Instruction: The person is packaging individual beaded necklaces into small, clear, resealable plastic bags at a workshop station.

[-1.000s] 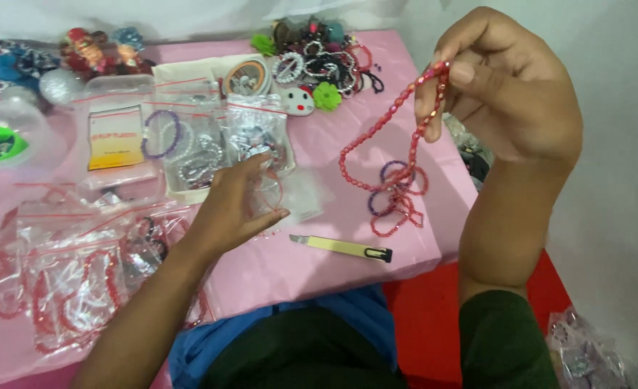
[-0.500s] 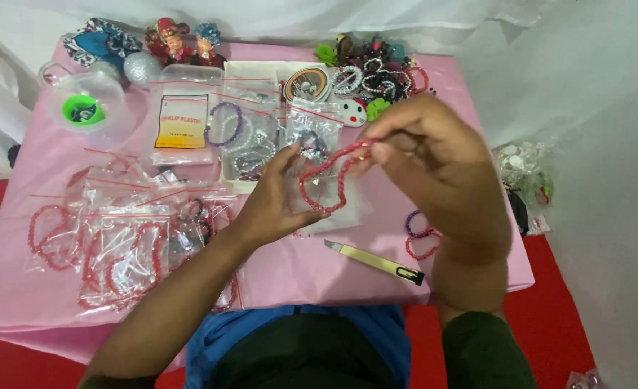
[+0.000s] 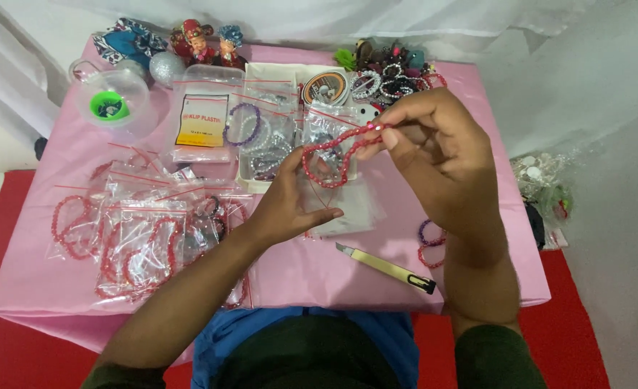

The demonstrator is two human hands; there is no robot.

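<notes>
both hands (image 3: 434, 155) pinch the red bead strand (image 3: 331, 155) (looped between fingertips).

looks like a home craft corner for making and packing bead jewellery. small bench (image 3: 59, 288) draped in a pink cloth, set on a red floor (image 3: 2, 346) against white curtains (image 3: 333, 18). strewn with clear zip bags of red bead bracelets (image 3: 139, 245), a heap of finished bracelets (image 3: 395, 72) at the far edge, a spool of cord (image 3: 325, 88), a yellow craft knife (image 3: 387, 268), a clear tub (image 3: 113, 101), little figurines (image 3: 207, 45). no shop counter, more a domestic, hand-made setup
</notes>
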